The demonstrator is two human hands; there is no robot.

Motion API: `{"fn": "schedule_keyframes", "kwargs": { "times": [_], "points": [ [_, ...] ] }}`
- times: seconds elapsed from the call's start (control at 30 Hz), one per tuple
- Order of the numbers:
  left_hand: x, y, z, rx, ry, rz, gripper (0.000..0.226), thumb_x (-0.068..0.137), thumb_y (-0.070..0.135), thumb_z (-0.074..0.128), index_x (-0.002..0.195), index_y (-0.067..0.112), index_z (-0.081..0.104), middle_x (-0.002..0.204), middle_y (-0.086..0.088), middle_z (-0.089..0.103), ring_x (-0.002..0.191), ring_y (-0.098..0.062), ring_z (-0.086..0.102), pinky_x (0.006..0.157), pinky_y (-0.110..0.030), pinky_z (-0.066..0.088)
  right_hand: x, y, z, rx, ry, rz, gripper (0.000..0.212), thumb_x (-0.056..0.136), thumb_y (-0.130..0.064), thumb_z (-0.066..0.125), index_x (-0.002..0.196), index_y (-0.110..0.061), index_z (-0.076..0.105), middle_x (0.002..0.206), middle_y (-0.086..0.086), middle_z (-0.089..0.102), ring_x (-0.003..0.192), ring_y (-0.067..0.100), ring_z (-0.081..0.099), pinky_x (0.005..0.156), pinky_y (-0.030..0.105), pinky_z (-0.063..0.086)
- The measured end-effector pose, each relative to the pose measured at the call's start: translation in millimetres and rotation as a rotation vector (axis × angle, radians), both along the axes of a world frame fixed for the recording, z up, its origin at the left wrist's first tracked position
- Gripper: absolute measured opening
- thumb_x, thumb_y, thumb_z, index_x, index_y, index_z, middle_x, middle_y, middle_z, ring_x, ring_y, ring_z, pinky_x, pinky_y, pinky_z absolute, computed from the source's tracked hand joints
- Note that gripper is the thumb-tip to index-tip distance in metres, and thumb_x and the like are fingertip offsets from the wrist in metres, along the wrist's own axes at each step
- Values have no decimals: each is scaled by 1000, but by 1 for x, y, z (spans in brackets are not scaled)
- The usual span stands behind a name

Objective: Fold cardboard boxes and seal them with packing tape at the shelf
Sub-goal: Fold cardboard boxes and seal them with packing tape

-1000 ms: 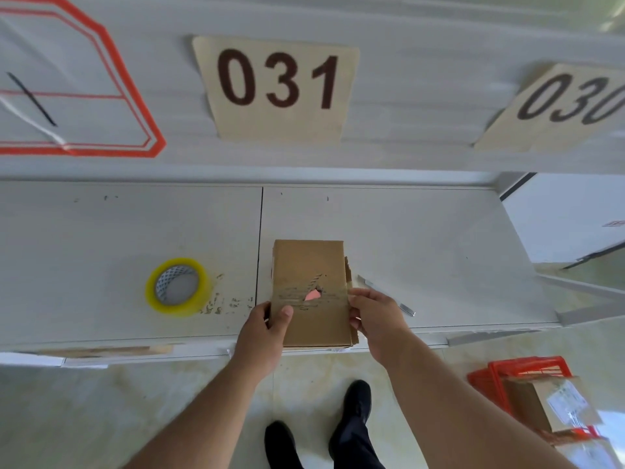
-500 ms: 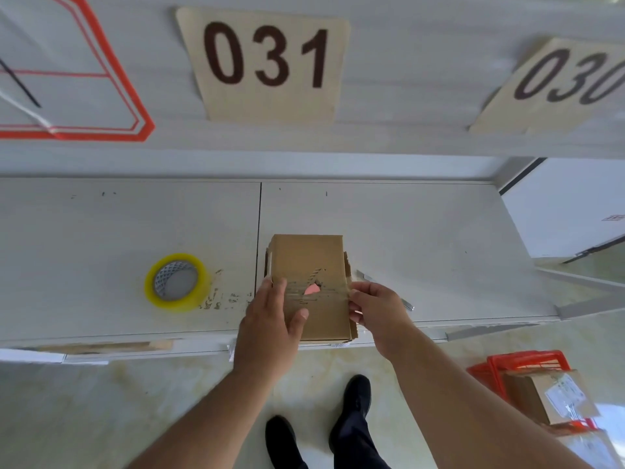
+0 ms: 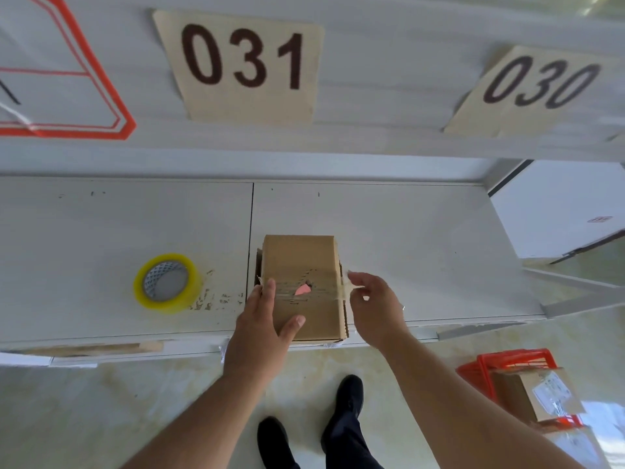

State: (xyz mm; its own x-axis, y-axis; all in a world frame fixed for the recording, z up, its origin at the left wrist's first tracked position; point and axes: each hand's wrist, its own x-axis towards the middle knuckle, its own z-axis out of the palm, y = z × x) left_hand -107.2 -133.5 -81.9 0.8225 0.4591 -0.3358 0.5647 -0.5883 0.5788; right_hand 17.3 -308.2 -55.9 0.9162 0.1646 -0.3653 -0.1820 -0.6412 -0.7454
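**On the shelf edge: box under tape**

At the front of the white shelf (image 3: 389, 231) a brown box (image 3: 301, 255) stands just right of the seam between the two shelf panels, its near end over the front lip. A strip of clear tape (image 3: 318, 294) runs across its top from left to right, over a torn patch where something pink shows through.

The left hand (image 3: 262, 324) lies on the box's left side: its fingers (image 3: 267, 289) stretch straight along the left edge up to the tape strip, and the thumb rests flat on the top face nearer the front. It presses rather than grips.

The right hand (image 3: 375, 302) is at the box's right edge, its fingers (image 3: 358, 279) curled narrow and pinching the loose end of the tape where it hangs off the side; the tape looks stretched and crumpled there.

A yellow tape roll (image 3: 167, 282) lies flat on the left panel, well apart from the box, with scuffed marks on the surface between them.

Above the shelf, paper labels read 031 (image 3: 243, 62) and 030 (image 3: 537, 86). Down on the floor (image 3: 101, 401) to the right sits a red basket (image 3: 507, 363) holding a labelled parcel (image 3: 534, 390), and two black shoes (image 3: 348, 397) show between the forearms
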Motion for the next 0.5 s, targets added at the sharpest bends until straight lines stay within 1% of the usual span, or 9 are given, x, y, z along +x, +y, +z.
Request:
{"fn": "schedule_keyframes", "kwargs": {
  "times": [0.03, 0.1, 0.2, 0.27, 0.33, 0.4, 0.43, 0.47, 0.5],
  "points": [
    [0, 1, -1, 6, 2, 2, 91, 95, 69, 49, 164, 38, -1, 172, 5, 10, 153, -24, 25, 116, -47, 39, -2, 1, 1, -9, -27, 12, 38, 102, -11, 48, 128, -32, 65, 123, -20, 59, 106, -1, 53, 73, -2, 33],
    [0, 0, -2, 2, 0, 3, 91, 95, 69, 50, 164, 38, -1, 172, 5, 10, 153, -25, 26, 116, -48, 39, -3, 3, 1, 13, -27, -1, 35, 102, -11, 49, 122, -35, 64, 115, -26, 60, 106, 0, 55, 79, 6, 35],
    [0, 0, -1, 3, 16, -9, 91, 95, 69, 49, 164, 38, 0, 172, 4, 10, 153, -25, 25, 116, -48, 39, -3, 8, 4, 80, 45, -16, 33, 100, -7, 52, 99, -39, 59, 98, -30, 61, 95, 3, 62, 77, 16, 43],
    [2, -1, 1, 84, 44, -24, 90, 95, 70, 46, 165, 34, 2, 172, 1, 6, 155, -26, 21, 119, -47, 35, 1, 11, 3, 147, 169, -83, 34, 97, -6, 55, 87, -38, 57, 92, -21, 68, 86, 9, 66, 77, 24, 53],
    [4, -4, 4, 251, -27, -88, 81, 98, 64, 49, 164, 31, 14, 173, -2, 3, 156, -27, 17, 121, -47, 30, 4, 12, 0, 155, 312, -135, 28, 93, -6, 61, 81, -31, 65, 85, -6, 72, 77, 20, 65, 79, 38, 57],
    [7, -12, 3, 352, -223, -267, 66, 97, 36, 67, 155, 30, 37, 170, -5, 21, 153, -29, 30, 117, -49, 39, 6, 10, -4, 198, 413, -191, 20, 90, -4, 65, 81, -20, 73, 81, 5, 69, 74, 22, 61, 77, 41, 57],
    [9, -18, 1, 373, -295, -378, 67, 91, 21, 75, 150, 29, 45, 166, -5, 32, 148, -30, 40, 114, -49, 44, 8, 10, -5, 247, 454, -238, 15, 90, -3, 66, 88, -15, 75, 81, 8, 68, 73, 21, 61, 76, 38, 57],
    [10, -24, -3, 394, -331, -489, 71, 85, 15, 79, 148, 29, 49, 161, -5, 41, 144, -30, 47, 111, -48, 46, 8, 9, -6, 303, 484, -279, 11, 91, -2, 68, 95, -10, 74, 80, 8, 67, 71, 20, 61, 74, 35, 57],
    [11, -29, -5, 424, -327, -579, 73, 81, 16, 81, 147, 31, 52, 157, -5, 48, 141, -29, 51, 112, -48, 46, 9, 9, -5, 351, 508, -309, 11, 92, -1, 69, 101, -6, 73, 78, 8, 66, 68, 18, 61, 71, 33, 57]
  ]
}}
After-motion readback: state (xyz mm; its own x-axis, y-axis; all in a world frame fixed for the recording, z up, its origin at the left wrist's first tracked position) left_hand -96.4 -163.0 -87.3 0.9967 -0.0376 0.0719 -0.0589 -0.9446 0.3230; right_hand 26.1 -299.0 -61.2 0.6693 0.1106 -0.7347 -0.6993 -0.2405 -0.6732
